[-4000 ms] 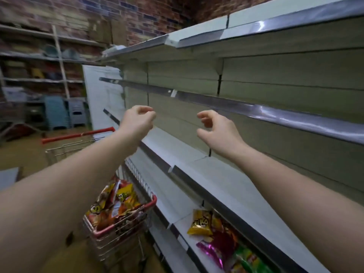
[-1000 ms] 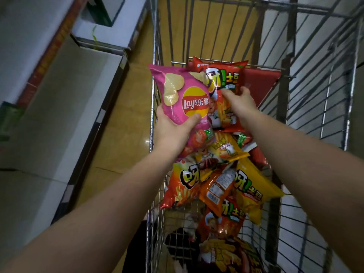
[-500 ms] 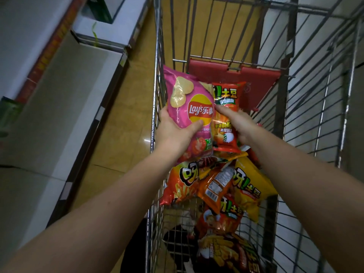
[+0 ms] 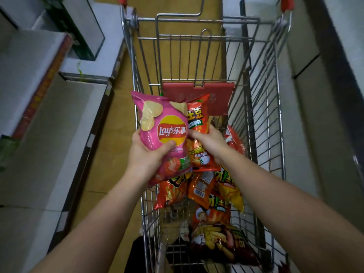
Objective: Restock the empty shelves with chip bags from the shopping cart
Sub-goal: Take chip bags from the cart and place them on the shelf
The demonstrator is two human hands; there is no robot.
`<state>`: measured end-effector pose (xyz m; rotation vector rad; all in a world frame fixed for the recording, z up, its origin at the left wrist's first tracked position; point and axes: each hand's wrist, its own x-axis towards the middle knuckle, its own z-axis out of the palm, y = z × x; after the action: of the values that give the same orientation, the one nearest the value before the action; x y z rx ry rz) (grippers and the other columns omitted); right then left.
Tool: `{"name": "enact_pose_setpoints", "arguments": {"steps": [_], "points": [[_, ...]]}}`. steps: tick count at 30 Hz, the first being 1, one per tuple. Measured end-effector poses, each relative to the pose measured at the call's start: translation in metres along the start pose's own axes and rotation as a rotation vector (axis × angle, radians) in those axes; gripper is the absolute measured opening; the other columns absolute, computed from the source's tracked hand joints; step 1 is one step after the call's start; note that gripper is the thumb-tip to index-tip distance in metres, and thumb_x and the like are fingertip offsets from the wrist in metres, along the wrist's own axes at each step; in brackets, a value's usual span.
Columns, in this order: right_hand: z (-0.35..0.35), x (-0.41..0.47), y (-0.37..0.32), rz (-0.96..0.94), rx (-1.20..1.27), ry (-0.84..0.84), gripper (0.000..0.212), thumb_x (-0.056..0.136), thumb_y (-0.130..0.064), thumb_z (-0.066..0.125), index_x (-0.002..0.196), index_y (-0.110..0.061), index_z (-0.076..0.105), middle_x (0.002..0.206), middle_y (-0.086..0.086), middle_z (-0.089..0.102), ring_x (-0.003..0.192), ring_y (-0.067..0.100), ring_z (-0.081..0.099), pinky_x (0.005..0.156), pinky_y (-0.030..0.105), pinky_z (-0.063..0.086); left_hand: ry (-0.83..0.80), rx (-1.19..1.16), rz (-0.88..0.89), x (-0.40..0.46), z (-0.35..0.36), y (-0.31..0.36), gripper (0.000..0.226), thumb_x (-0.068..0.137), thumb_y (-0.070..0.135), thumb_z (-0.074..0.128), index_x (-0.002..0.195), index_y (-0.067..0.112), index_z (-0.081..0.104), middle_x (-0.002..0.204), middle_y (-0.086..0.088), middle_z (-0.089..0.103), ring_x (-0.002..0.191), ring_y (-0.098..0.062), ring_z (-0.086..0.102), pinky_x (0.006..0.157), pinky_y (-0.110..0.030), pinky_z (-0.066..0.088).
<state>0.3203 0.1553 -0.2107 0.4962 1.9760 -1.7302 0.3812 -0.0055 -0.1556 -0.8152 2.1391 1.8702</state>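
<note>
A person leans over a wire shopping cart (image 4: 262, 107) in a store aisle, both bare forearms reaching forward across its near end. Nearest the camera, loose in the cart's bottom, lie the chip bags yet to be lifted: a dark bag printed with fries (image 4: 220, 245), and beyond it a heap of orange and yellow bags (image 4: 199, 191), overlapping and tilted every way.

Above that heap, the left hand (image 4: 146, 154) grips a pink Lay's bag (image 4: 164, 134) low on its body, thumb pressed across the front and fingers behind, holding it upright with the logo facing up. Just beside it, the right hand (image 4: 211, 143) is clamped around the middle of an orange-red bag (image 4: 198, 134), whose left edge is tucked behind the pink one. Both bags appear raised clear of the heap, one per hand, likely so that two can be carried to the shelves in a single trip.

Farther along the cart, the red fold-down seat flap (image 4: 199, 96) hangs against the wire end wall, directly beyond the held bags. The cart's high wire sides stand close on either side of the hands, so the bags will probably have to rise over the rim before swinging outward. Left of the cart, across a strip of tan floor (image 4: 110, 134), run pale bare shelves (image 4: 51, 123); right of the cart, more pale shelving (image 4: 307, 119) stands near the wire.
</note>
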Motion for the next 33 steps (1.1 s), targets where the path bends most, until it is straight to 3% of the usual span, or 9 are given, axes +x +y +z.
{"name": "enact_pose_setpoints", "arguments": {"steps": [3, 7, 12, 14, 17, 21, 23, 28, 33], "points": [[0.000, -0.022, -0.013, -0.046, 0.018, 0.008, 0.040, 0.071, -0.032, 0.079, 0.101, -0.025, 0.054, 0.106, 0.005, 0.068, 0.094, 0.024, 0.067, 0.088, 0.042, 0.054, -0.030, -0.028, 0.045, -0.016, -0.012, 0.012, 0.081, 0.069, 0.021, 0.081, 0.136, 0.020, 0.035, 0.117, -0.001, 0.059, 0.103, -0.022, 0.062, 0.089, -0.045, 0.053], [-0.002, -0.054, -0.034, -0.117, 0.031, 0.078, 0.032, 0.072, -0.034, 0.078, 0.092, -0.032, 0.053, 0.104, 0.001, 0.067, 0.097, 0.023, 0.065, 0.091, 0.042, 0.051, -0.114, -0.051, 0.126, -0.032, -0.027, 0.033, 0.072, 0.070, 0.017, 0.079, 0.129, 0.020, 0.039, 0.110, 0.001, 0.061, 0.095, -0.016, 0.063, 0.079, -0.035, 0.054], [0.000, -0.096, -0.063, -0.191, 0.048, 0.229, 0.055, 0.068, -0.039, 0.080, 0.113, -0.022, 0.055, 0.105, 0.003, 0.069, 0.094, 0.023, 0.067, 0.089, 0.046, 0.053, -0.254, -0.063, 0.248, -0.046, -0.047, 0.066, 0.065, 0.072, 0.014, 0.078, 0.125, 0.020, 0.041, 0.104, 0.004, 0.062, 0.091, -0.012, 0.063, 0.072, -0.029, 0.053], [0.003, -0.114, -0.075, -0.232, 0.071, 0.302, 0.054, 0.068, -0.038, 0.080, 0.114, -0.021, 0.056, 0.104, 0.003, 0.070, 0.092, 0.023, 0.068, 0.088, 0.046, 0.054, -0.324, -0.062, 0.309, -0.050, -0.055, 0.081, 0.061, 0.072, 0.014, 0.077, 0.120, 0.022, 0.041, 0.100, 0.007, 0.061, 0.088, -0.009, 0.062, 0.071, -0.027, 0.052], [0.009, -0.146, -0.093, -0.283, 0.078, 0.440, 0.047, 0.068, -0.040, 0.080, 0.108, -0.025, 0.058, 0.103, 0.003, 0.071, 0.091, 0.023, 0.069, 0.088, 0.045, 0.054, -0.426, -0.045, 0.395, -0.057, -0.065, 0.107, 0.062, 0.071, 0.023, 0.077, 0.122, 0.020, 0.043, 0.103, 0.006, 0.063, 0.089, -0.010, 0.064, 0.075, -0.030, 0.054], [0.014, -0.191, -0.113, -0.354, 0.083, 0.602, 0.028, 0.074, -0.035, 0.077, 0.092, -0.031, 0.056, 0.104, 0.004, 0.070, 0.091, 0.023, 0.068, 0.088, 0.043, 0.054, -0.529, -0.050, 0.462, -0.074, -0.072, 0.138, 0.083, 0.062, 0.042, 0.076, 0.134, 0.019, 0.041, 0.114, 0.001, 0.063, 0.096, -0.018, 0.066, 0.083, -0.039, 0.056], [0.013, -0.212, -0.121, -0.364, 0.065, 0.659, 0.032, 0.073, -0.038, 0.077, 0.096, -0.030, 0.057, 0.103, 0.002, 0.069, 0.091, 0.021, 0.067, 0.087, 0.042, 0.054, -0.593, -0.036, 0.475, -0.084, -0.072, 0.149, 0.088, 0.060, 0.044, 0.076, 0.136, 0.020, 0.039, 0.117, -0.001, 0.062, 0.098, -0.021, 0.066, 0.084, -0.041, 0.056], [-0.001, -0.273, -0.135, -0.389, 0.062, 0.860, 0.058, 0.068, -0.047, 0.077, 0.115, -0.022, 0.055, 0.104, 0.000, 0.068, 0.090, 0.020, 0.068, 0.085, 0.040, 0.055, -0.778, -0.053, 0.538, -0.119, -0.067, 0.177, 0.079, 0.059, 0.044, 0.074, 0.129, 0.021, 0.045, 0.113, -0.002, 0.065, 0.092, -0.021, 0.068, 0.070, -0.033, 0.056], [-0.019, -0.342, -0.140, -0.457, 0.096, 0.998, 0.039, 0.068, -0.044, 0.079, 0.095, -0.030, 0.056, 0.102, 0.002, 0.070, 0.090, 0.022, 0.068, 0.087, 0.044, 0.054, -0.922, -0.069, 0.633, -0.164, -0.059, 0.201, 0.077, 0.054, 0.049, 0.072, 0.123, 0.024, 0.048, 0.109, -0.001, 0.067, 0.090, -0.021, 0.069, 0.075, -0.040, 0.057]]}}
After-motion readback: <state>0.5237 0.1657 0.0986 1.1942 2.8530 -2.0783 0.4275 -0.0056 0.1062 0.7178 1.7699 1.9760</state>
